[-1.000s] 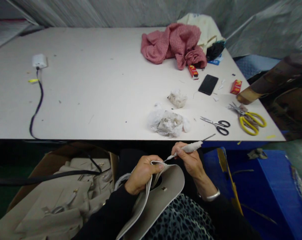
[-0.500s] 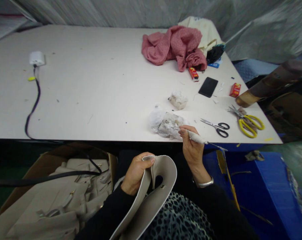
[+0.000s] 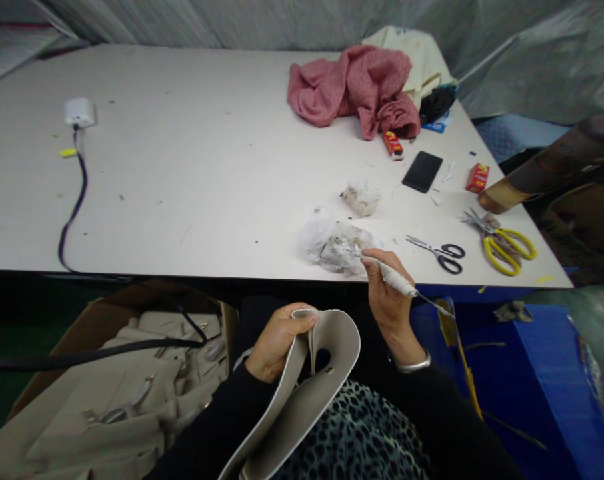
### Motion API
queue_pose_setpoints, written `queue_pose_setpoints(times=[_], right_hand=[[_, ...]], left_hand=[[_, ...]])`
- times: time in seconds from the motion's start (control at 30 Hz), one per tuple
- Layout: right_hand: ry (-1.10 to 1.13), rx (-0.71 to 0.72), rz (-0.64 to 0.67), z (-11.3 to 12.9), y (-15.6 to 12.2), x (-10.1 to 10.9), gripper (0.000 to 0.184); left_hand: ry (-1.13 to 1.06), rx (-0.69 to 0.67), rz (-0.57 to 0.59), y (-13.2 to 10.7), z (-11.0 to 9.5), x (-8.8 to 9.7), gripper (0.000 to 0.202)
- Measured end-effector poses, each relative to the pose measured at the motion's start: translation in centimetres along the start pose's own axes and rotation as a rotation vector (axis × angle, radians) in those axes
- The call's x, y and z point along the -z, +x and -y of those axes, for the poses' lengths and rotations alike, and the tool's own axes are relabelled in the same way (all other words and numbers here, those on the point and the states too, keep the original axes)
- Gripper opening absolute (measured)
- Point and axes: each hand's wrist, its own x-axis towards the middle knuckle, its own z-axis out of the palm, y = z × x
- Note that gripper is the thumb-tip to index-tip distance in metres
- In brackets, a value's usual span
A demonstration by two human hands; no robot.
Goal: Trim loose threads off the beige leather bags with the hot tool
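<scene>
My left hand (image 3: 281,341) pinches the upper edge of a folded beige leather-like bag piece (image 3: 327,390) between thumb and fingers. That piece curves open over my lap, with a dark round hole and a small metal fitting on its inner side. My right hand (image 3: 391,297) is closed around a thin tool with a white wrapped handle (image 3: 398,280). A thin shaft sticks out from the handle's lower right end. The tool's other end points at a whitish, dirt-specked block in crumpled clear plastic (image 3: 339,248) by the table edge; whether it touches is hard to tell.
Black-handled scissors (image 3: 439,253) and yellow-handled cutters (image 3: 502,243) lie right of the block. Behind are a second small block (image 3: 361,199), a dark phone-like slab (image 3: 422,171) and pink cloth (image 3: 352,90). Lower left, a carton (image 3: 95,320) holds beige bags; a blue bin (image 3: 522,373) stands right.
The whole view has shifted slightly, so things on the table appear a little further right and higher. Both hands keep their holds, and the wrapped handle is tilted a bit more steeply.
</scene>
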Motion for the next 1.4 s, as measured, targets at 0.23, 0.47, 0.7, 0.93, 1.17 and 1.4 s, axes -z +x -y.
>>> queue_pose_setpoints(times=[0.23, 0.47, 0.7, 0.93, 1.17, 1.4], right_hand=[[0.438, -0.436, 0.435, 1.2, -2.6, 1.5, 0.032], [0.447, -0.497, 0.534, 0.8, -3.5, 1.6, 0.034], [0.388, -0.479, 0.591, 1.6, -3.1, 1.4, 0.036], [0.292, -0.442, 0.588, 1.4, -3.6, 1.0, 0.032], [0.137, 0.106, 0.687, 2.5, -4.1, 2.3, 0.019], [0.141, 0.140, 0.517, 3.6, -4.5, 4.9, 0.015]], left_hand=[[0.015, 0.017, 0.040, 0.2, -0.2, 0.2, 0.041], [0.026, 0.044, 0.088, -0.1, -0.2, 0.2, 0.040], [0.018, 0.040, 0.090, -0.4, -0.1, -0.1, 0.040], [0.009, 0.006, 0.041, -0.1, 0.7, -0.2, 0.040], [0.002, -0.012, 0.040, 0.0, 0.4, -0.1, 0.039], [0.043, -0.055, 0.046, -0.4, 0.7, -0.2, 0.039]])
